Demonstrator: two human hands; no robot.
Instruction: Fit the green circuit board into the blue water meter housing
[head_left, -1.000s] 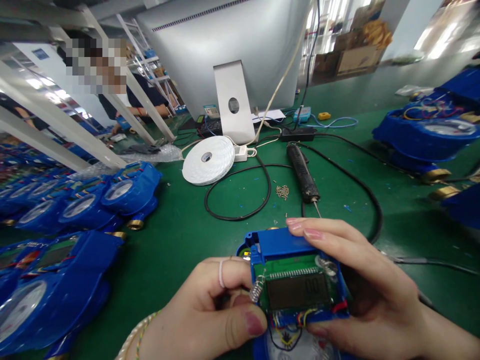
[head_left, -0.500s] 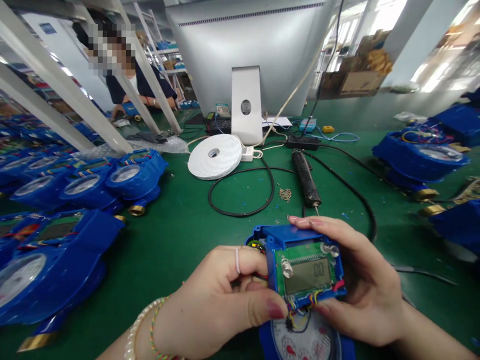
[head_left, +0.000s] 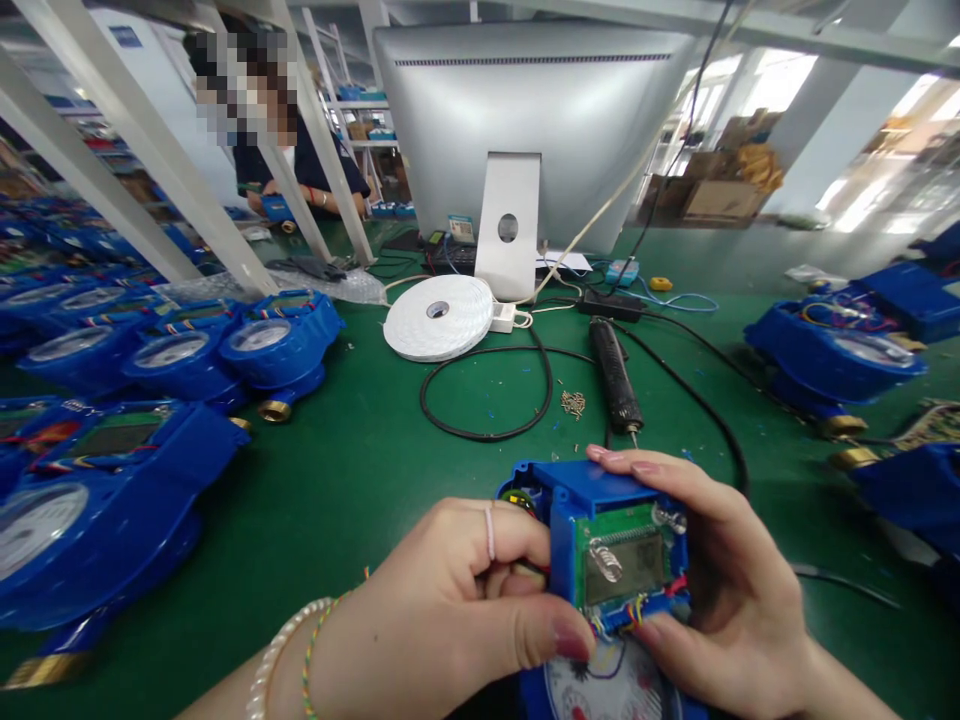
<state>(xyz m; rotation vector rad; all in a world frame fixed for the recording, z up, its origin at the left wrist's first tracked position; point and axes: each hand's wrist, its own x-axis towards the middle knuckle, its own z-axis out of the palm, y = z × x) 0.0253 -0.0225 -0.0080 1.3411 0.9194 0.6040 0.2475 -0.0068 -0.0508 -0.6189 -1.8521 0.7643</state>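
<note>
Since the earlier frames the blue plastic water meter with its green display board (head_left: 611, 560) has been turned slightly leftward and raised a little in the picture, and the small metal spring on the board now sits nearer the display's left edge.

In the head view, the meter is held just above the green worktop (head_left: 360, 470), close to the person, between both hands. The left hand (head_left: 457, 610) is clenched around the meter's left side, thumb pressed at the board's lower edge, so its grip is closed on the housing. The right hand (head_left: 712, 580) is wrapped over the top and right side, fingers laid along the blue lid, likewise grasping the meter.

The open housing acts as the container here: the display board, coloured wires and a spring are seated in it, above the white dial.

A slip of the thumb could bend the spring or tug the thin wires loose, since both lie exposed beside the fingers. The black electric screwdriver (head_left: 616, 375) and the little pile of screws (head_left: 574, 403) lie just beyond and could be scattered by a careless reach. More blue meters (head_left: 180, 360) are ranked on the left.
</note>
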